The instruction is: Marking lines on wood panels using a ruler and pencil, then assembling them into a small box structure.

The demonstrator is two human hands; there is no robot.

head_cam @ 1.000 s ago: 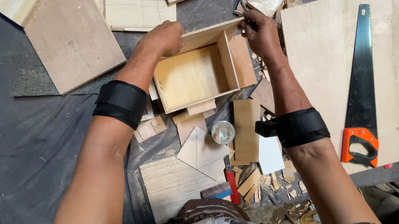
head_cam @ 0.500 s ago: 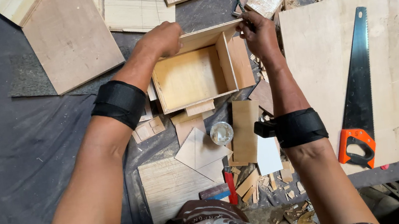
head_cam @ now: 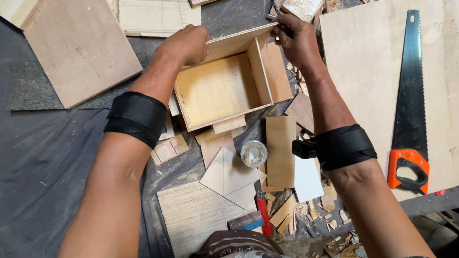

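An open plywood box (head_cam: 218, 88) lies on a dark mat, its hollow facing up at me. My left hand (head_cam: 186, 44) grips the box's far left corner. My right hand (head_cam: 294, 39) rests on the far right corner and pinches a thin dark pencil-like tool against the edge. Both wrists wear black bands. A loose wooden panel (head_cam: 276, 71) lies against the box's right side.
A hand saw (head_cam: 411, 103) with an orange handle lies on a big plywood sheet (head_cam: 370, 67) at right. Plywood boards (head_cam: 80, 42) sit at the far left. Small offcuts, a round clear lid (head_cam: 254, 153) and a red-handled tool (head_cam: 263, 214) lie near me.
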